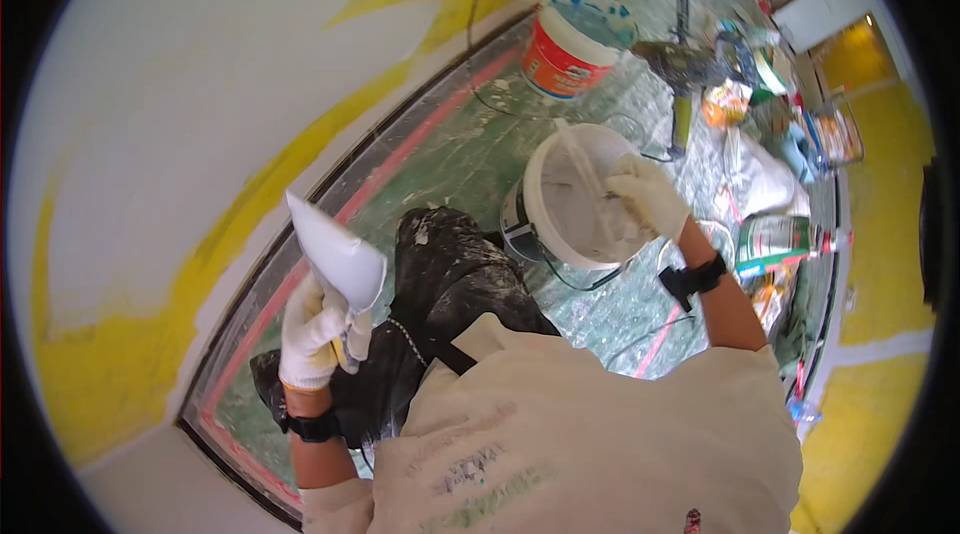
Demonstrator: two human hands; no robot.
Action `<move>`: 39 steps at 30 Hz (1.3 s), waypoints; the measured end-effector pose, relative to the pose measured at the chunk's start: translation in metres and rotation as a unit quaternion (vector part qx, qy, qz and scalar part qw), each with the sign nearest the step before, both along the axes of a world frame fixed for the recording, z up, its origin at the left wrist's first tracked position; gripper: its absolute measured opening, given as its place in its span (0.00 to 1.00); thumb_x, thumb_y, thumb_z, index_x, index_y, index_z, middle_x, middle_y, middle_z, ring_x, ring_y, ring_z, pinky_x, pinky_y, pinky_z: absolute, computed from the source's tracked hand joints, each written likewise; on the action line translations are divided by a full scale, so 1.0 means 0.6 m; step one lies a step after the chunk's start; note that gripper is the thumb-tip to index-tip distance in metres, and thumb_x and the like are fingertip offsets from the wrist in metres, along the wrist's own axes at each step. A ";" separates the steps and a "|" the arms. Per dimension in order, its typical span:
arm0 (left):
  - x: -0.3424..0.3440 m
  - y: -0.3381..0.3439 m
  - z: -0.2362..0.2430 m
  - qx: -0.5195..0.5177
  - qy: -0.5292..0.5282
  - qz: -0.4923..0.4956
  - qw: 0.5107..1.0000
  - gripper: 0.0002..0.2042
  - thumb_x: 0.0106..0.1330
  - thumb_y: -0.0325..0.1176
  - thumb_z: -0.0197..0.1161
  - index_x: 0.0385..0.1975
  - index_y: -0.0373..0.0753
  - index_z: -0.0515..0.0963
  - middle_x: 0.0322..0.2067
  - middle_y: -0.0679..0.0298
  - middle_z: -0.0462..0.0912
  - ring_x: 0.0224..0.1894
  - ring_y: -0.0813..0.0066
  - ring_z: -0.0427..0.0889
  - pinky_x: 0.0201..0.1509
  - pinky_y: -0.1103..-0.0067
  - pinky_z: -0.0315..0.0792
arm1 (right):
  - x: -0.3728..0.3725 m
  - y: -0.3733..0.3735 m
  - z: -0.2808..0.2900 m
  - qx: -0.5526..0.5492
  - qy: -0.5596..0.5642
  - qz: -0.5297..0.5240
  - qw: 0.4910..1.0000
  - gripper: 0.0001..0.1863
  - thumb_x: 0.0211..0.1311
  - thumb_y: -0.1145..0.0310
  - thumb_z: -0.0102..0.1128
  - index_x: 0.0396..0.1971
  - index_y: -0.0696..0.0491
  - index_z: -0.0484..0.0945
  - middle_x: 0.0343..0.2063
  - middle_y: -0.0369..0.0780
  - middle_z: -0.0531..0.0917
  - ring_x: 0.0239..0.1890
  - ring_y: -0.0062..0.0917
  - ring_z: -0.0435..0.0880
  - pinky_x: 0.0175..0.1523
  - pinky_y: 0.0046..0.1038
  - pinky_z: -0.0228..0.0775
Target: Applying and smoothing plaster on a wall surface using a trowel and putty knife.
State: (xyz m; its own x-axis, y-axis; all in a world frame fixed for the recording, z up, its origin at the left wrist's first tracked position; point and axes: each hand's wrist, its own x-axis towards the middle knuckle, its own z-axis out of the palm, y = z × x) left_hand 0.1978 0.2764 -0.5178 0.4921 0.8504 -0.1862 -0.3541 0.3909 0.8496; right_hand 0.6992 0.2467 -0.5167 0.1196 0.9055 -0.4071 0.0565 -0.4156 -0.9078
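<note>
My left hand [318, 334], in a white work glove, is closed round the handle of a wide putty knife [342, 256]. Its broad blade looks white and smooth, tilted up beside the wall. My right hand [648, 196], gloved too, reaches over the far right rim of a white bucket [540, 196] that contains pale grey-white paste [575, 204]. Its fingers are curled round a scraper [585, 166], whose long, whitish blade lies slanted across the bucket's mouth. The glove hides most of that tool's handle.
Behind the bucket stands a red and white pail [568, 59] with blue-green smears. A mixing drill [680, 69] lies beside it. Bags, bottles and a green-white container [775, 239] crowd the right side. A patched yellow-and-white wall [270, 174] runs along the left; a cable [475, 64] trails down it.
</note>
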 end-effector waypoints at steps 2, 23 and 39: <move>0.038 -0.011 -0.031 -0.028 0.010 0.024 0.999 0.33 0.60 0.50 0.79 0.49 0.29 0.70 0.18 0.63 0.75 0.12 0.72 0.73 0.14 0.78 0.67 | 0.113 0.008 -0.019 -0.183 -0.234 0.076 0.952 0.08 0.62 0.65 0.65 0.35 0.52 0.88 0.33 0.39 0.87 0.34 0.28 0.85 0.41 0.39 0.78; 0.014 -0.110 -0.045 -0.106 0.141 0.237 0.955 0.20 0.68 0.43 0.73 0.39 0.33 0.72 0.18 0.64 0.74 0.14 0.76 0.72 0.16 0.80 0.67 | 0.139 0.154 -0.452 -0.320 -0.276 0.614 0.666 0.15 0.73 0.60 0.61 0.47 0.53 0.89 0.42 0.37 0.92 0.41 0.28 0.89 0.50 0.34 0.80; 0.156 0.008 -0.053 -0.087 0.136 -0.129 0.978 0.26 0.63 0.42 0.73 0.53 0.30 0.73 0.27 0.60 0.80 0.19 0.76 0.78 0.15 0.83 0.66 | 0.147 0.058 0.051 -0.243 -0.139 0.275 0.920 0.11 0.65 0.60 0.67 0.36 0.49 0.78 0.24 0.33 0.81 0.19 0.13 0.76 0.20 0.20 0.64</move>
State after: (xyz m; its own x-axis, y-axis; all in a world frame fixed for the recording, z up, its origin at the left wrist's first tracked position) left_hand 0.2915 0.2812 -0.5498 0.5984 0.6482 -0.4709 0.0060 0.5841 0.8117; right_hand 0.7876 0.2812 -0.4859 -0.1417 0.5787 -0.8031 0.5814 -0.6079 -0.5407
